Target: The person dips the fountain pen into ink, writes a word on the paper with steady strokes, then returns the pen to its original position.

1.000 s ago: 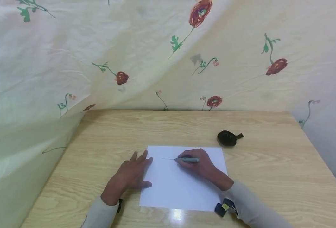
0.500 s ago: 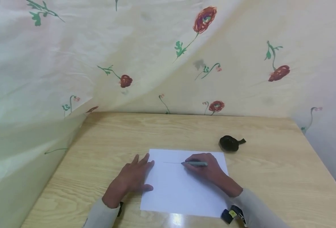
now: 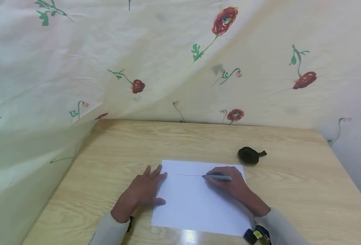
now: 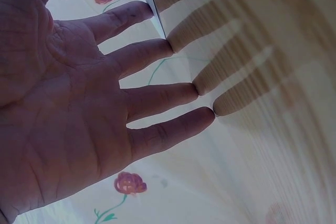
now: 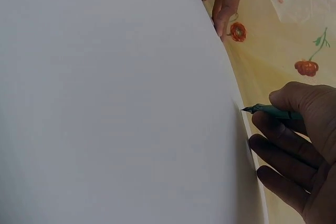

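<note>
A white sheet of paper (image 3: 192, 207) lies on the wooden table, a thin dark line (image 3: 187, 175) running across its upper part. My right hand (image 3: 229, 180) pinches a green fountain pen (image 3: 220, 177) whose nib touches the paper at the line's right end. In the right wrist view the pen (image 5: 275, 111) sits between thumb and index finger, the other fingers spread below. My left hand (image 3: 145, 189) rests with spread, straight fingers at the paper's left edge. The left wrist view shows its fingertips (image 4: 207, 115) touching the glossy tabletop.
Behind the paper's right corner lies a small black dish-like object (image 3: 248, 155) with a short handle. The wooden table (image 3: 156, 136) reaches back to a flower-printed cloth (image 3: 168, 51), which also hangs along the left. Straps with small devices (image 3: 257, 234) sit at both wrists.
My right hand has moved right with the pen, and the line on the paper has grown longer behind the nib. The left hand stays in place; the head view has shifted slightly.
</note>
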